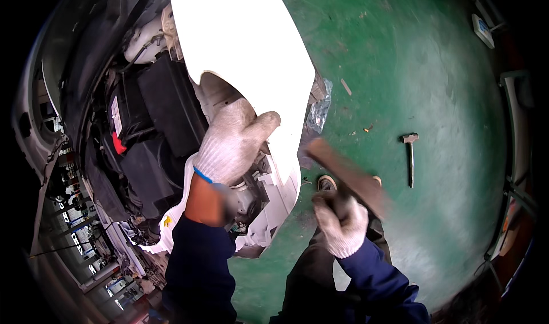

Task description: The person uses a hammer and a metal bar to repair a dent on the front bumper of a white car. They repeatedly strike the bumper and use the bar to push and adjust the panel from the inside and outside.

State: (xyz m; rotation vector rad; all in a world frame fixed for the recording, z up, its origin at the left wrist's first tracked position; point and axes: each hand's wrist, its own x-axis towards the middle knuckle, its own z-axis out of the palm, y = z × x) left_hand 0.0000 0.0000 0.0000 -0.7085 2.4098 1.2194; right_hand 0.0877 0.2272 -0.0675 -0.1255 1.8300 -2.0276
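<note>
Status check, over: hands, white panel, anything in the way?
Left hand at inner edge of white panel, grip hidden. Right hand gripping blurred brown tool. Hammer on green floor, clear of both hands.

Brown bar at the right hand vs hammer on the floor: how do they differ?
Pose: the brown bar is held in the right hand; the hammer lies on the green floor.
Shape: the brown bar shows as a broad strip; the hammer has a short head on a slim handle.
Clarity: the brown bar is blurred; the hammer is sharp.
Shared: both look elongated.

White curved car panel (246,35), blurred brown bar (347,175), tilted, near it
</note>
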